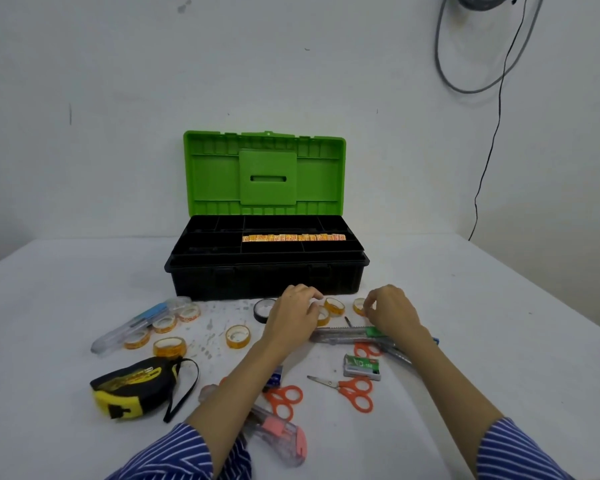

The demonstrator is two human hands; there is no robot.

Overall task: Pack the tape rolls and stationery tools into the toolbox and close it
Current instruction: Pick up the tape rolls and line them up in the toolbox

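Observation:
The black toolbox [267, 278] stands open at the table's middle, its green lid [264, 173] upright, with a row of orange tape rolls [293, 238] in its tray. My left hand [293, 315] lies over a small amber tape roll [323, 317], fingers curled round it. Just to the right, my right hand [390, 310] pinches another amber roll [359, 305]. A third roll [335, 304] lies between them, next to a black tape roll [262, 309]. Several more amber rolls [238, 337] lie to the left.
A yellow-black tape measure [132, 388] lies front left by a clear pen case [136, 327]. Orange scissors [350, 391], a green staple box [362, 366], utility knives [347, 334] and a pink stapler [281, 434] lie near my forearms. Cables hang on the wall [499, 98].

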